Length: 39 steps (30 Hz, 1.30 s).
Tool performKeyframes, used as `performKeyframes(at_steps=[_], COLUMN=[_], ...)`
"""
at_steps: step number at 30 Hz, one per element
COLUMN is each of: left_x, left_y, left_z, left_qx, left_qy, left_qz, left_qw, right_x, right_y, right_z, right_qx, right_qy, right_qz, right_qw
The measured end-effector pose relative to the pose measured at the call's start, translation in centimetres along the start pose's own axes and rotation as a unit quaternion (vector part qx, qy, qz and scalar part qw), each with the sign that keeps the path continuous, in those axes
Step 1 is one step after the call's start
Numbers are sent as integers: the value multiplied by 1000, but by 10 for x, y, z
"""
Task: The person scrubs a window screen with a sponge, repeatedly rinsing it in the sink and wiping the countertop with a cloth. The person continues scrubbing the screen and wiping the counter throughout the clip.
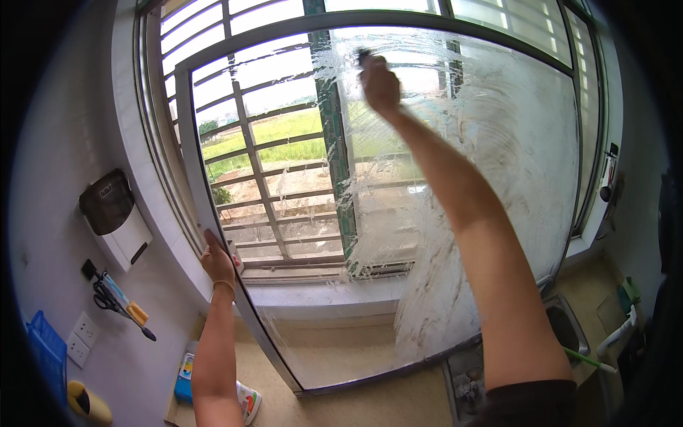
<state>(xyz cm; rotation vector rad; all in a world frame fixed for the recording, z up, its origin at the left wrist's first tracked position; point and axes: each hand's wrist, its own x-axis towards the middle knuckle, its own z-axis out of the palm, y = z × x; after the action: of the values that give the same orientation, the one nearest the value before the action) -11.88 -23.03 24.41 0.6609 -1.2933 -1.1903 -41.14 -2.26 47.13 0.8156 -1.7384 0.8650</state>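
Observation:
A framed glass window panel (395,176) stands tilted on a counter before me; its right side is coated with whitish, streaky suds and its left side is mostly see-through. My left hand (219,261) grips the panel's grey metal side frame (200,155), low on the left. High on the glass, my right hand (380,85) is closed around a small dark tool (364,56) held against the soapy surface; most of the tool is hidden by the fingers, so its kind cannot be told.
Behind the panel is a barred window (256,155). A dispenser (114,213), black scissors (105,299) and sockets (82,339) are on the left wall. A blue pack (183,387) and white bottle (248,403) stand below. A sink (568,320) lies right, beside a green-handled tool (589,360).

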Motion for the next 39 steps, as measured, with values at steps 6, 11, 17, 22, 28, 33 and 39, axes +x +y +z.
performKeyframes(at_steps=[6, 11, 17, 22, 28, 33, 39], left_x=[6, 1, 33, -80, -323, -386, -335], left_y=[-1, -23, -53, -51, -87, -95, -73], left_z=[-2, 2, -70, -54, 7, -18, -93], left_qx=[-7, -7, -32, 121, 19, -15, 106], left_qy=[-23, -46, -62, 148, -4, 44, 121], left_qz=[-14, 25, 29, 199, -62, -180, -138], left_qw=[1000, 999, 997, 961, 998, 983, 977], right_x=[-191, -373, -635, -712, -676, -609, -571], right_y=[-46, 77, 198, 308, 344, 349, 330], right_z=[26, -55, -177, -292, -272, -211, -213], right_qx=[18, -22, -71, 245, 521, 665, 424], right_qy=[-102, -229, -420, -55, -19, -53, -181], right_qz=[-301, -148, 322, 759, 745, 642, 682], right_qw=[948, 962, 846, 601, 416, 377, 568])
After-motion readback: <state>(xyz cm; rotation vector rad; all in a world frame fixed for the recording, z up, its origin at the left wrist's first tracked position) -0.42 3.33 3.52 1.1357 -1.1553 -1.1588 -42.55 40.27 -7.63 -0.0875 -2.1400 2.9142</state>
